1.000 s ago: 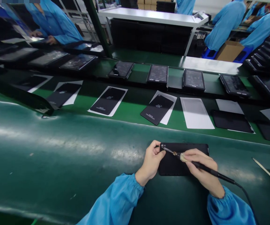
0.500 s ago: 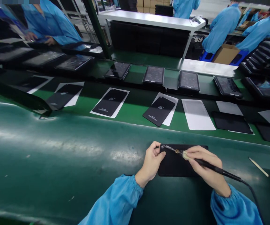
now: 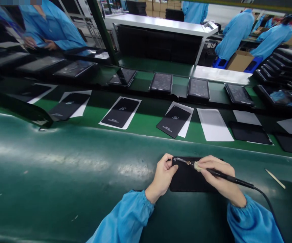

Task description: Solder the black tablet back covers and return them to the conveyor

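Observation:
A black tablet-like device (image 3: 186, 177) lies flat on the dark green mat (image 3: 59, 175) in front of me. My left hand (image 3: 162, 175) is closed on its left edge, thumb and fingers pinching the corner. My right hand (image 3: 219, 179) grips a black corded soldering iron (image 3: 227, 178) like a pen. The iron's metal tip (image 3: 178, 160) touches the device's top left corner, right beside my left fingertips. The cord runs off to the lower right.
A green conveyor belt (image 3: 146, 125) behind the mat carries black back covers (image 3: 173, 121) on white sheets; tablets (image 3: 161, 82) sit on the strip beyond. A thin pale stick (image 3: 275, 178) lies at right. People in blue coats (image 3: 233, 32) work behind.
Both hands hold their positions on the device and iron. The covers on the belt have drifted slightly and my view has shifted a little.

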`<state>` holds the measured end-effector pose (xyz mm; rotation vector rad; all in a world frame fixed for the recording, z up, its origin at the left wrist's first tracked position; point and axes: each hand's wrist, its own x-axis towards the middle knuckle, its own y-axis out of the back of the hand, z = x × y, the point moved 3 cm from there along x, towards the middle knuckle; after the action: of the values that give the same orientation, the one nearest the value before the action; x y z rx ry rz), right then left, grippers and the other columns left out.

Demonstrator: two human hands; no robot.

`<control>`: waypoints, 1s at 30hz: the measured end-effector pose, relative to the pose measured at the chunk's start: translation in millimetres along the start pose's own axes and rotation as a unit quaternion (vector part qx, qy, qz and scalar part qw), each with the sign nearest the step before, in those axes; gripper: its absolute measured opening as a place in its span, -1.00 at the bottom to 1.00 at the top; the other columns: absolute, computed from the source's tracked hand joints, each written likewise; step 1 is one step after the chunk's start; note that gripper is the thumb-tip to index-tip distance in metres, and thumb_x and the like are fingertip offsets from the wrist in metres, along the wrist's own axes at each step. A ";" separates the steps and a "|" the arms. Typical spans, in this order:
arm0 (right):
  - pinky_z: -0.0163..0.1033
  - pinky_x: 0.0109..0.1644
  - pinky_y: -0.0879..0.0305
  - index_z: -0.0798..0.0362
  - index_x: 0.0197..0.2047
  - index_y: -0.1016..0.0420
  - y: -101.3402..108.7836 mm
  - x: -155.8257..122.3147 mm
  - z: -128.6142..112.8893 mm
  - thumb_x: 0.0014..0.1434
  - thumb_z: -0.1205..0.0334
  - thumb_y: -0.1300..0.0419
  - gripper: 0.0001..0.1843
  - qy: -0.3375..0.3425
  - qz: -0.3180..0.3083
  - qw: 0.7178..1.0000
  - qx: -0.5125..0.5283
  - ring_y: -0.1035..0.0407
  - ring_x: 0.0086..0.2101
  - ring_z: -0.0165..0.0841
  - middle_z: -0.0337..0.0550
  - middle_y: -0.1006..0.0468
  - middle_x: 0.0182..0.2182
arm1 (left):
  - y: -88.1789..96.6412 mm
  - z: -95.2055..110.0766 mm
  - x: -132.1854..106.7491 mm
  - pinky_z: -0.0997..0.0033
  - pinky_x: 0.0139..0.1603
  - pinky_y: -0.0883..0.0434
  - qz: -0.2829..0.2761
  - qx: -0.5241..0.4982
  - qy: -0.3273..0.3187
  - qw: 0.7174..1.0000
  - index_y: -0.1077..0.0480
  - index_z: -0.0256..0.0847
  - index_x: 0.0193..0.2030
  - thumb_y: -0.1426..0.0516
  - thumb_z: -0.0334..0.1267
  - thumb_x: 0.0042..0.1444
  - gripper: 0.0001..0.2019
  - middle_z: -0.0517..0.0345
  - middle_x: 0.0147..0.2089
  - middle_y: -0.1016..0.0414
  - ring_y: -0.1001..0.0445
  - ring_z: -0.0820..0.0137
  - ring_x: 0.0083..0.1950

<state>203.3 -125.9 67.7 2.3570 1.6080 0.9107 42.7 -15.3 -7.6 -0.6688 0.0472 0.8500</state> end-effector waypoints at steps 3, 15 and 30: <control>-0.18 -0.20 -0.51 0.00 -0.17 -0.66 -1.1 -5.2 -1.4 0.25 0.36 -0.28 -0.87 -0.012 0.029 1.000 0.002 -0.55 -0.27 -0.27 -0.08 -0.65 -0.29 | 0.0 0.1 -0.3 0.52 -0.38 -0.40 0.003 -0.006 0.006 1.000 -0.29 -0.17 -0.26 -0.34 -0.32 0.00 -0.72 0.23 -0.40 -0.58 -0.49 0.49 -0.47; -0.19 -0.21 -0.52 0.02 -0.19 -0.66 -11.1 -6.3 3.1 0.26 0.32 -0.27 -0.88 -0.021 0.024 0.999 0.008 -0.55 -0.28 -0.27 -0.08 -0.64 -0.31 | 3.0 0.2 0.4 0.48 -0.36 -0.43 0.006 0.003 0.012 1.000 -0.30 -0.18 -0.24 -0.33 -0.32 0.00 -0.72 0.17 -0.36 -0.61 -0.55 0.42 -0.43; -0.19 -0.24 -0.56 0.00 -0.16 -0.60 -30.0 -52.2 9.9 0.23 0.35 -0.26 -0.87 -0.047 0.164 0.984 -0.053 -0.59 -0.34 -0.27 -0.16 -0.66 -0.37 | 3.3 -5.4 2.6 0.49 -0.37 -0.42 0.027 -0.023 0.021 0.999 -0.29 -0.15 -0.23 -0.38 -0.26 -0.06 -0.64 0.21 -0.38 -0.58 -0.54 0.42 -0.44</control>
<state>172.2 -157.6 25.8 2.5888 1.1266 0.8993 43.3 -15.0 -14.4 -0.7322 0.0841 0.8899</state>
